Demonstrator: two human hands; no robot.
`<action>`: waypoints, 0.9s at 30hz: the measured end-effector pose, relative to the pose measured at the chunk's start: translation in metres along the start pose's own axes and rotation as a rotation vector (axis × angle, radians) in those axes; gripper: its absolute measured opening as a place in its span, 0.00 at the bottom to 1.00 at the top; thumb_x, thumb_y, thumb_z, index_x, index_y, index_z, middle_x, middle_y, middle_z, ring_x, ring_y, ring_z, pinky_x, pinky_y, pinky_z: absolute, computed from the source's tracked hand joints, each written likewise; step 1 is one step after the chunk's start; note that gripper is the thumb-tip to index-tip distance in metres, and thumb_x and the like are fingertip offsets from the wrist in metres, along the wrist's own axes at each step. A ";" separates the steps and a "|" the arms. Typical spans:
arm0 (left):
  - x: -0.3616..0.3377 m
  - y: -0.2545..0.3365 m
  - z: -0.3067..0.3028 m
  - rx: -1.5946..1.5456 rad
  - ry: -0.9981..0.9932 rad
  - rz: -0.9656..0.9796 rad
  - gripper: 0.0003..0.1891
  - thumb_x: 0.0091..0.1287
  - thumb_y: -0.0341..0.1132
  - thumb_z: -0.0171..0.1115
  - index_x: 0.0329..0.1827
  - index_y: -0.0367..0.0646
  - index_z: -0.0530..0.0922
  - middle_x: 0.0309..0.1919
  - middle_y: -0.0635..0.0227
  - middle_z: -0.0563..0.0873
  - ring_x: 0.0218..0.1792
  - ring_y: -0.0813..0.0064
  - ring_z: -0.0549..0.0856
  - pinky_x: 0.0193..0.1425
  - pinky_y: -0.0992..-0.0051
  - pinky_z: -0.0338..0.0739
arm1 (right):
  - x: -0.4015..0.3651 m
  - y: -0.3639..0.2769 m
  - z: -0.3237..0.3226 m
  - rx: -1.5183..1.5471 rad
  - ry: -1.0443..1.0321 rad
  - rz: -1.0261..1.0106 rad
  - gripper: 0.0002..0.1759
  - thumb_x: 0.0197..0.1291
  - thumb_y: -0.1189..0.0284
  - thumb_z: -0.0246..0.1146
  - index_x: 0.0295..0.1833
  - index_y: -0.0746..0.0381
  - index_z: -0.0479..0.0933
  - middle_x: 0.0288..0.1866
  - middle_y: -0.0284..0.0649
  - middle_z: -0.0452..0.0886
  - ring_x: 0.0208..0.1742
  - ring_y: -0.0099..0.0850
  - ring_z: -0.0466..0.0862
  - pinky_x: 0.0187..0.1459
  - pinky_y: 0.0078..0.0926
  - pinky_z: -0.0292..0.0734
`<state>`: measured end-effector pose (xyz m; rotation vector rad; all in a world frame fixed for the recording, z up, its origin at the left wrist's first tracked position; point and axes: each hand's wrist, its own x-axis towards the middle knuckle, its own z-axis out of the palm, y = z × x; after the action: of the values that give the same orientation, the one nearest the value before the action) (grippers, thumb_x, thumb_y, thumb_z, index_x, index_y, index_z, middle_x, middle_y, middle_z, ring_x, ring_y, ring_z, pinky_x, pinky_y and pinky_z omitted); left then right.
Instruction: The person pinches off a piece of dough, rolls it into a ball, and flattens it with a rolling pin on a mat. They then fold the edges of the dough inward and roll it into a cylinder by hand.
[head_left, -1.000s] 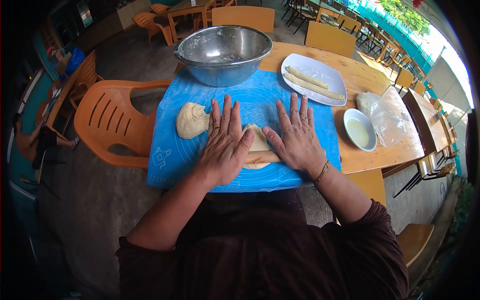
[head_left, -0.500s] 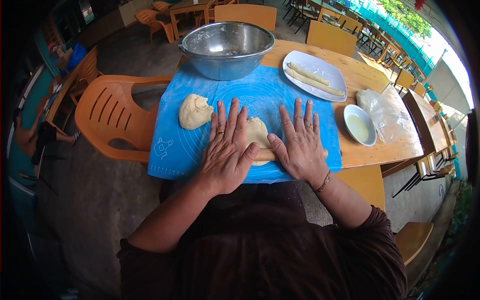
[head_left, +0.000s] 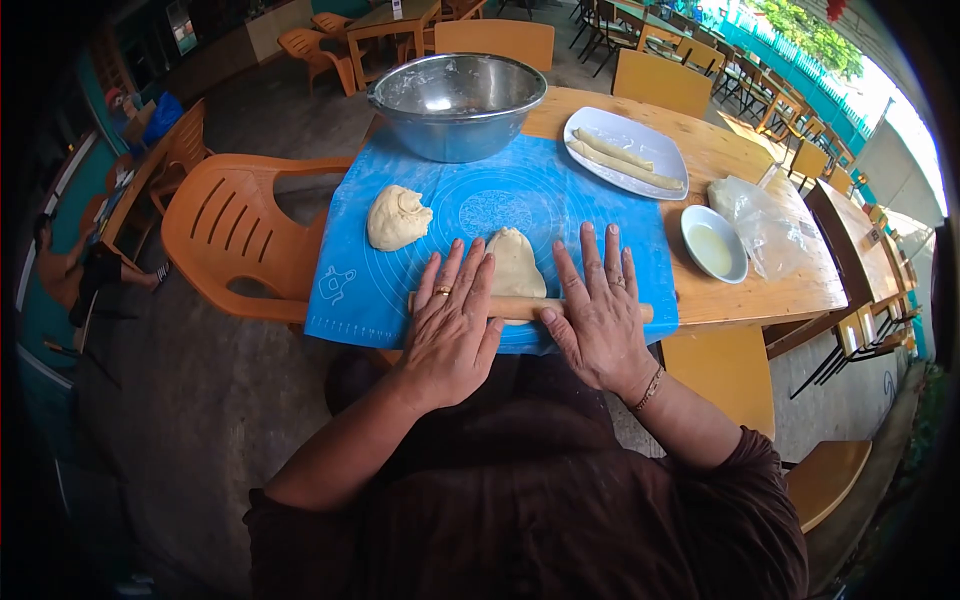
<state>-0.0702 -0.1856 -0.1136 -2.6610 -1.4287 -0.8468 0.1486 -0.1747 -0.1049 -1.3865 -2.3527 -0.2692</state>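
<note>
A wooden rolling pin (head_left: pixel 520 308) lies crosswise on a flattened piece of dough (head_left: pixel 514 262) at the near part of the blue mat (head_left: pixel 590 180). My left hand (head_left: pixel 448 335) rests flat over the pin's left part, fingers stretched out. On its right part lies my right hand (head_left: pixel 600 325), also with fingers extended and palm down. Neither hand wraps round the pin. A lump of dough (head_left: pixel 396 220) sits on the mat, beyond my left hand. Part of the flattened dough is hidden beneath the pin.
A steel bowl (head_left: pixel 458 120) stands at the mat's far edge. To its right is a white plate (head_left: pixel 650 135) with rolled dough strips (head_left: pixel 615 157). A small bowl of pale liquid (head_left: pixel 714 245) and a plastic bag (head_left: pixel 770 235) are at the right. An orange chair (head_left: pixel 235 230) flanks the table.
Both hands have drawn back toward me along with the rolling pin, and more of the flattened dough shows beyond it. The view has shifted slightly.
</note>
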 end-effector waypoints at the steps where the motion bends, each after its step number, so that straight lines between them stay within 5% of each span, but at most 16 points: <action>1: -0.004 0.001 0.002 0.004 0.004 0.006 0.33 0.72 0.40 0.50 0.75 0.27 0.57 0.76 0.42 0.59 0.78 0.45 0.55 0.81 0.51 0.41 | -0.002 0.001 -0.001 -0.002 0.008 0.001 0.39 0.71 0.50 0.51 0.77 0.65 0.58 0.79 0.66 0.51 0.81 0.64 0.45 0.77 0.59 0.38; 3: -0.013 0.000 0.007 0.097 0.073 -0.016 0.28 0.66 0.32 0.57 0.69 0.30 0.65 0.68 0.47 0.70 0.71 0.47 0.67 0.78 0.51 0.49 | -0.007 0.004 -0.001 0.127 0.003 -0.026 0.35 0.68 0.56 0.56 0.74 0.66 0.63 0.78 0.66 0.52 0.81 0.64 0.45 0.77 0.60 0.39; 7: -0.023 0.003 0.008 0.026 0.165 -0.021 0.22 0.62 0.27 0.59 0.62 0.34 0.72 0.56 0.53 0.77 0.59 0.52 0.75 0.72 0.52 0.59 | -0.022 0.005 -0.005 0.170 -0.015 -0.048 0.28 0.63 0.66 0.62 0.68 0.64 0.71 0.76 0.59 0.58 0.80 0.62 0.49 0.76 0.59 0.47; 9: -0.024 0.004 0.006 0.026 0.277 0.028 0.16 0.62 0.24 0.59 0.53 0.38 0.78 0.46 0.61 0.79 0.51 0.58 0.77 0.67 0.56 0.66 | -0.026 0.003 -0.006 0.204 0.046 -0.077 0.22 0.59 0.70 0.66 0.59 0.64 0.76 0.65 0.55 0.71 0.74 0.59 0.63 0.74 0.57 0.57; 12: -0.026 0.005 -0.004 -0.012 0.284 0.085 0.13 0.61 0.22 0.59 0.50 0.38 0.79 0.44 0.63 0.80 0.47 0.60 0.78 0.60 0.59 0.70 | -0.031 0.007 -0.011 0.402 -0.021 -0.081 0.20 0.57 0.73 0.68 0.55 0.62 0.77 0.53 0.47 0.78 0.61 0.49 0.76 0.64 0.47 0.71; 18: -0.002 0.004 -0.037 -0.021 0.310 0.156 0.20 0.58 0.21 0.64 0.54 0.39 0.79 0.46 0.60 0.80 0.47 0.57 0.78 0.56 0.61 0.69 | -0.007 0.005 -0.048 0.346 0.117 -0.117 0.18 0.55 0.75 0.69 0.52 0.61 0.79 0.42 0.41 0.77 0.46 0.43 0.78 0.49 0.40 0.74; 23: 0.010 -0.022 -0.012 -0.082 0.144 0.057 0.20 0.60 0.21 0.63 0.57 0.39 0.78 0.46 0.59 0.79 0.49 0.56 0.77 0.57 0.60 0.69 | 0.016 0.027 -0.015 0.402 0.018 -0.081 0.17 0.55 0.74 0.68 0.52 0.62 0.79 0.42 0.42 0.76 0.46 0.43 0.77 0.50 0.40 0.74; 25: 0.010 -0.026 -0.005 -0.081 0.030 0.016 0.19 0.64 0.27 0.61 0.59 0.38 0.76 0.48 0.56 0.77 0.51 0.56 0.75 0.59 0.58 0.68 | 0.020 0.028 -0.005 0.332 -0.140 -0.037 0.21 0.63 0.65 0.63 0.59 0.63 0.76 0.54 0.50 0.76 0.59 0.51 0.75 0.61 0.46 0.71; 27: 0.013 -0.022 -0.009 -0.022 -0.005 0.010 0.21 0.67 0.32 0.60 0.62 0.36 0.73 0.51 0.53 0.76 0.54 0.54 0.74 0.62 0.57 0.67 | 0.019 0.029 0.011 0.185 -0.071 -0.064 0.27 0.67 0.58 0.57 0.65 0.63 0.72 0.62 0.56 0.71 0.67 0.56 0.67 0.67 0.50 0.63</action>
<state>-0.0859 -0.1644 -0.1048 -2.6856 -1.4146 -0.8612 0.1627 -0.1413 -0.1080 -1.2543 -2.4132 -0.0190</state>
